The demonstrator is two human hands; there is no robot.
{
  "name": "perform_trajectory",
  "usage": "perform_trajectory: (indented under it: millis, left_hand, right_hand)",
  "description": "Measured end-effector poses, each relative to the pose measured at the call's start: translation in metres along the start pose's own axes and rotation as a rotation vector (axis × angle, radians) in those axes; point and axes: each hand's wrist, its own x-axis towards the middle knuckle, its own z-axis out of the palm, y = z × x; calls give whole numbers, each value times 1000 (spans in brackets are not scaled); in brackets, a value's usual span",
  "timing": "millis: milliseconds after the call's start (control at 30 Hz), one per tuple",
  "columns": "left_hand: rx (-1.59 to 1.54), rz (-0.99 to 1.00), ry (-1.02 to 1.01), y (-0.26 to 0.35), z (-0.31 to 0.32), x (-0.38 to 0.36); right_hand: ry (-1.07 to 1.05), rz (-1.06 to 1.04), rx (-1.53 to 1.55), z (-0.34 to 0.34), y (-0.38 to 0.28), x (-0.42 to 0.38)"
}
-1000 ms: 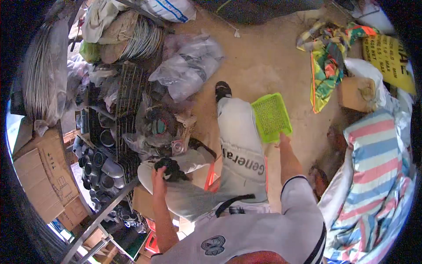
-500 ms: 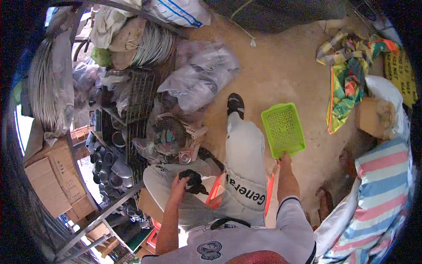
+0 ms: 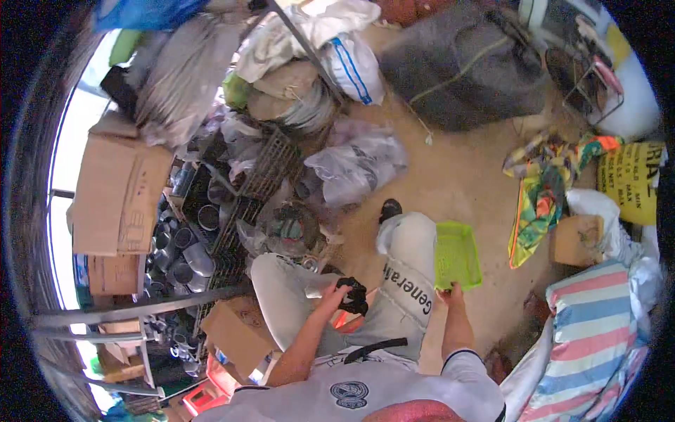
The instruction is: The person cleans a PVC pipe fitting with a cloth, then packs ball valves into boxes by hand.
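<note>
My left hand [image 3: 334, 295] grips a small black object [image 3: 352, 297] over my lap, between my knees in grey trousers [image 3: 408, 281]. Out to the right, my right hand [image 3: 451, 294] holds a green perforated plastic tray [image 3: 457, 255] by its near edge, above the dirt floor beside my right leg. I cannot tell what the black object is. A red stool [image 3: 344, 320] shows under my legs.
Racks of dark pipe fittings [image 3: 190, 239] and cardboard boxes [image 3: 119, 190] stand at left. Clear plastic bags [image 3: 358, 165] and a wire coil [image 3: 306, 112] lie ahead. A colourful cloth [image 3: 545, 190], a yellow sign [image 3: 629, 179] and striped sacks [image 3: 590, 337] crowd the right.
The view has tilted up and turned. My left hand has carried the black object rightward toward my right knee. The green tray has come closer to my leg.
</note>
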Motion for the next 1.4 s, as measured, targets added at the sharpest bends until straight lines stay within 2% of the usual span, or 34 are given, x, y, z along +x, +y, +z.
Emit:
perform_trajectory:
  millis: [33, 67, 100, 133, 167, 200, 233, 267, 333, 367, 433, 467, 533, 567, 667, 767, 833, 867, 933, 1000, 1033, 1100, 1133, 1233, 1300, 1333, 1367, 1400]
  left_hand:
    - [-45, -13, -31, -6, 0, -3]
    - [-95, -18, -64, -11, 0, -1]
    - [48, 59, -23, -27, -7, 9]
    - [-87, -24, -34, -28, -6, 8]
    - [-48, 93, -43, -35, -10, 9]
    - [-3, 204, -49, -40, -15, 11]
    - [-29, 222, -45, -37, -16, 6]
    - [-97, 198, 8, -29, -15, -2]
    - [-179, 185, 56, 0, -15, -27]
    - [-315, 203, -4, 24, -17, -54]
    - [-599, 226, -98, 58, -18, -92]
    - [-623, 239, -109, 51, -22, -78]
    - [-635, 215, -159, 32, -22, -38]
    - [-779, 72, -260, 34, -23, -34]
    - [-765, 147, -198, 37, -25, -27]
    - [-800, 85, -119, 62, -29, -50]
    - [-848, 103, -175, 57, -25, -36]
    - [-895, 132, -226, 52, -24, -24]
    - [-856, 121, -195, 39, -18, -3]
    - [-875, -65, -236, 35, -16, 5]
    - [-862, -79, -227, 32, -16, 6]
    - [-1107, -411, -405, 42, -14, 17]
    - [-1098, -423, -395, 60, -15, 3]
    - [-787, -213, -184, 156, -21, -75]
    - [-1038, -208, -295, 159, -36, -57]
    - [-1051, -195, -203, 185, -39, -74]
    - [-1062, -190, -105, 212, -44, -95]
    - [-1006, -119, -107, 219, -53, -103]
  right_hand:
    - [-7, 37, 51, 1, -2, -11]
    - [-27, -13, 5, -11, 3, -10]
    - [-52, -66, -44, -21, 5, -6]
    - [15, -90, -25, -14, 6, -12]
    - [88, -110, -4, -13, 11, -22]
    - [21, -110, -10, -41, 21, 0]
    - [-40, -110, -15, -59, 25, 24]
    - [-52, -126, -33, -49, 23, 5]
    - [280, -140, -350, -23, 30, -58]
    - [273, -156, -357, -10, 30, -68]
    - [227, -309, -371, 105, 36, -80]
    - [206, -393, -384, 116, 39, -92]
    - [177, -521, -401, 120, 47, -121]
    - [157, -589, -408, 123, 46, -129]
    - [111, -782, -439, 102, 29, -146]
    - [74, -960, -458, 81, 7, -163]
    - [52, -1073, -464, 84, -8, -171]
    - [58, -1072, -463, 84, -30, -156]
    - [-60, -351, -27, 73, -89, -107]
    - [-44, -374, -43, 95, -106, -112]
    - [-30, -401, -60, 104, -109, -120]
    - [-25, -336, -77, 99, -129, -98]
    - [-22, -276, -107, 91, -136, -96]
    - [-40, -246, -185, 105, -149, -128]
    - [43, -224, -153, 123, -149, -168]
    - [119, -205, -120, 127, -155, -190]
    - [-9, -237, -153, 123, -161, -213]
    - [-135, -260, -185, 115, -163, -231]
